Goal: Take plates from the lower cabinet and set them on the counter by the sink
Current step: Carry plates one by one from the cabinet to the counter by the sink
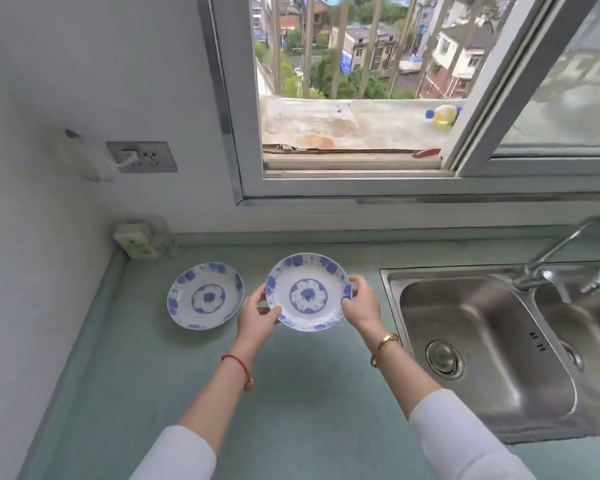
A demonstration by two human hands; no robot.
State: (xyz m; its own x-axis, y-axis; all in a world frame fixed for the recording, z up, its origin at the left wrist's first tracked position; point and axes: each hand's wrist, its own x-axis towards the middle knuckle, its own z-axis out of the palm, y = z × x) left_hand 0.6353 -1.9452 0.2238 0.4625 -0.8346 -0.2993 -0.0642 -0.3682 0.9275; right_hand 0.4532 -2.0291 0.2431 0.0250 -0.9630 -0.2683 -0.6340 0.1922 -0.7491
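In the head view, the held plate (pixel 308 292) is carried over the back part of the counter (pixel 291 393). It sits between a second plate (pixel 205 295), which lies flat near the counter's back left corner, and the sink (pixel 482 341) at the right edge. Whether its base touches the counter cannot be told.

The likeliest fault is judged to be a rim-to-rim knock if the held plate is lowered too far left, since the two plates are just apart. A slip is also possible, because only the rim is gripped.

Both forearms are stretched forward and converge on the plate. The near left rim is pinched by the left hand (pixel 257 318), thumb on top and fingers beneath. The right rim is clasped by the right hand (pixel 361 303), thumb on the near edge and fingers curled round the far side.
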